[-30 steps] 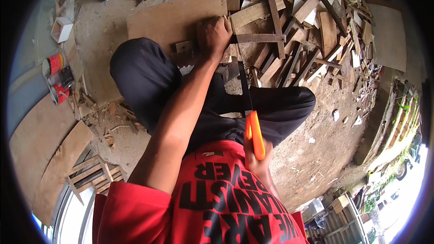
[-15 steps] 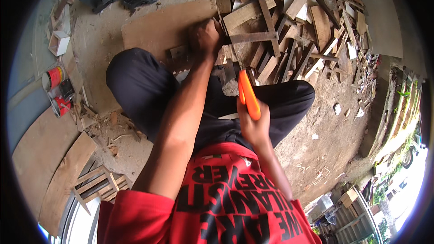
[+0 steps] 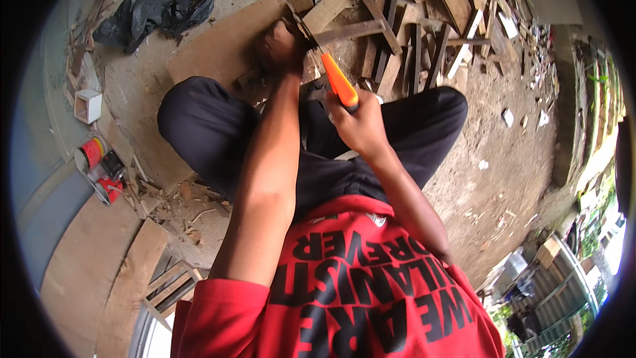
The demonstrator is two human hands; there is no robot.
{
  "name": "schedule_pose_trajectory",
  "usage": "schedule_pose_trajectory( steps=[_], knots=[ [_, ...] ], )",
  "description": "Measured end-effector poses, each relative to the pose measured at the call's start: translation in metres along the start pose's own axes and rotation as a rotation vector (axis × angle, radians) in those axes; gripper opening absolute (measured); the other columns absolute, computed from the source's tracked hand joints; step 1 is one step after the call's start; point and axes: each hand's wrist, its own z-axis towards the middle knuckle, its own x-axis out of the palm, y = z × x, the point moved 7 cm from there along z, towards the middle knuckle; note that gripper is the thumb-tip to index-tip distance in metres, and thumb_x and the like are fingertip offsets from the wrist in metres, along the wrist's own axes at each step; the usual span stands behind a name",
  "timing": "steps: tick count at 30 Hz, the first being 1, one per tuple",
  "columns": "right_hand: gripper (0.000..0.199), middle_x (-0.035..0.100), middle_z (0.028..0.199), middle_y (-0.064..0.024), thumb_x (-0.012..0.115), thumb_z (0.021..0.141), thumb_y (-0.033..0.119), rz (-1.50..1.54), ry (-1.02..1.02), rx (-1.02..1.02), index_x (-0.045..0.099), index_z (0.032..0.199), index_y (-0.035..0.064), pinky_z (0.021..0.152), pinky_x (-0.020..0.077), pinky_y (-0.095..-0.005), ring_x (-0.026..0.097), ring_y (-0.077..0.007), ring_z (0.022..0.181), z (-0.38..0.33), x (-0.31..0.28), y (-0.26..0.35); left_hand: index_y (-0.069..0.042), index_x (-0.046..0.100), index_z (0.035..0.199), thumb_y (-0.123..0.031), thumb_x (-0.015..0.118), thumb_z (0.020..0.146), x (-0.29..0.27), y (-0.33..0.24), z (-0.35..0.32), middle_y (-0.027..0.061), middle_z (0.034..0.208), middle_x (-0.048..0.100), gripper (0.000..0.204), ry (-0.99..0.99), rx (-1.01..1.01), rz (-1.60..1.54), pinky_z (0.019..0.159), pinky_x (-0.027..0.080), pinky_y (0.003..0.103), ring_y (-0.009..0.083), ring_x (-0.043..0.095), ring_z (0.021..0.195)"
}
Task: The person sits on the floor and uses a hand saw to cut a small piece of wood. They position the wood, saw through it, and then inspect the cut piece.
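Note:
My right hand (image 3: 361, 122) is closed round the orange handle (image 3: 339, 81) of a handsaw. Its thin, dark blade (image 3: 303, 24) shows almost edge-on, running away past my left hand along the right end of a brown board (image 3: 222, 36). Curled like a fist, my left hand (image 3: 281, 46) presses down at that end of the board, just left of the blade. Whatever lies under its fingers is hidden and in shadow. A short dark wood block (image 3: 252, 83) sits beside the left wrist, near my crossed legs.
Wood offcuts (image 3: 391, 26) lie heaped at the far right. Black plastic bags (image 3: 156, 13) rest at the far left. Red cans (image 3: 99, 166) and a small white box (image 3: 87, 106) stand at the left. A slatted wooden frame (image 3: 172, 288) is at the lower left.
My right hand has pushed the saw forward and left, bringing the handle closer to my left hand. The left hand stays at the board's end. The whole view has shifted slightly.

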Motion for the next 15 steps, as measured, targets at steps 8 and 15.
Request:
schedule_pose_trajectory(
  steps=[8,15],
  knots=[
    [0.015,0.052,0.052,-0.0121,0.064,0.084,0.005,0.013,0.087,-0.048,0.058,0.072,-0.0008,0.047,0.0432,-0.0331,0.052,-0.0224,0.042,-0.131,-0.05,-0.01,-0.007,0.067,0.069,-0.031,0.052,0.09,0.011,0.007,0.01,0.0193,0.067,0.066,0.035,-0.188,0.108,0.05,0.059,0.051,0.053,0.0423,0.064,0.062],
    [0.029,0.054,0.055,-0.011,0.064,0.087,0.026,0.073,-0.067,0.05,0.061,0.081,-0.0032,0.051,0.0429,-0.0346,0.049,-0.012,0.051,0.034,-0.006,-0.066,-0.005,0.068,0.072,-0.03,0.051,0.092,-0.004,-0.012,-0.003,0.0216,0.07,0.065,0.036,-0.001,-0.022,0.05,0.059,0.049,0.053,0.0425,0.064,0.064]
  ],
)
